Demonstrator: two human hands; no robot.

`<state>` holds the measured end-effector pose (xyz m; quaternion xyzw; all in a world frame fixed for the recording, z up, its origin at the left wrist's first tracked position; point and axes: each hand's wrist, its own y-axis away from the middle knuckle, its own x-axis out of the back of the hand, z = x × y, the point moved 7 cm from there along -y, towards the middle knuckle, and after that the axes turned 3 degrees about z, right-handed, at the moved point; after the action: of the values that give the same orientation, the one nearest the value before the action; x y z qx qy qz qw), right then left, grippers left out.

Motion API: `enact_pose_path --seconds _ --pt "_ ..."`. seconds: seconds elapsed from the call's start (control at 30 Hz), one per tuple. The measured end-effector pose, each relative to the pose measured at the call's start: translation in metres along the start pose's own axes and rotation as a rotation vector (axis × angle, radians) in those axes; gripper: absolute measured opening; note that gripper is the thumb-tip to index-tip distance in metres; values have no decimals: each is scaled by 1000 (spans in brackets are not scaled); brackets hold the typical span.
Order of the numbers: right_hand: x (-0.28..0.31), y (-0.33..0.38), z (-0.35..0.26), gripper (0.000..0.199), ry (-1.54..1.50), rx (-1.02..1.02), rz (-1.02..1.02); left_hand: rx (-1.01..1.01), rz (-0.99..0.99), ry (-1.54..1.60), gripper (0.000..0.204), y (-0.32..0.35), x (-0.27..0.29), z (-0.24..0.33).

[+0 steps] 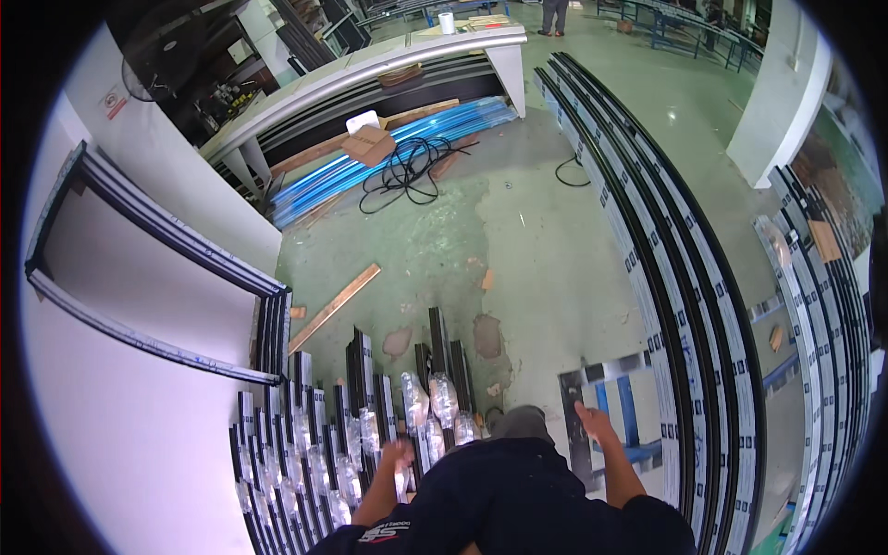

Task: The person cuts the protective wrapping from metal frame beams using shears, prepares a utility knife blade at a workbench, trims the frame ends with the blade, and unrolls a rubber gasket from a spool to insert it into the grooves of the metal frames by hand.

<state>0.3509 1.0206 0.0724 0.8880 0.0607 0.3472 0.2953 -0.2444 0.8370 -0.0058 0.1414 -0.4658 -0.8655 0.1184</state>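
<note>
My left hand (400, 453) hangs low beside my body, over upright dark metal profiles (363, 370) with clear plastic wrap (415, 398) around some. Its fingers are blurred, and whether it touches a profile cannot be made out. My right hand (594, 423) is on the other side, over a low blue and grey metal stand (629, 412). Its thumb stands apart from the fingers, and nothing shows in it. Long black profiles with pale printed film (680, 240) run past it on the right.
A dark rectangular frame (166, 208) leans against the white wall at left. A wooden strip (335, 308) lies on the floor. Ahead, blue-wrapped bars (342, 180), a cardboard piece (369, 145) and black cable (407, 176) lie by a long bench (370, 65). More profiles (823, 305) stand far right.
</note>
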Motion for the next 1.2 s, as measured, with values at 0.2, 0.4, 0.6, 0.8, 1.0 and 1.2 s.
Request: enact_pose_path --seconds 0.2,0.4,0.6,0.8,1.0,1.2 --pt "33 -1 -29 89 125 -402 -344 -545 66 -411 19 -108 -171 381" --pt "-2 -67 -4 67 101 -634 -994 -603 -66 -524 27 -230 -232 500" --pt "27 -218 -104 41 -70 -602 -1028 298 146 -333 15 -270 -143 412" --pt "134 -492 -323 29 -489 -227 -292 442 166 -447 12 -331 -159 498" --pt "217 -667 -541 33 -325 39 101 328 120 -460 12 -479 -188 679" --pt "279 -754 -689 32 -451 127 193 -189 -117 -288 21 -685 -282 1002"
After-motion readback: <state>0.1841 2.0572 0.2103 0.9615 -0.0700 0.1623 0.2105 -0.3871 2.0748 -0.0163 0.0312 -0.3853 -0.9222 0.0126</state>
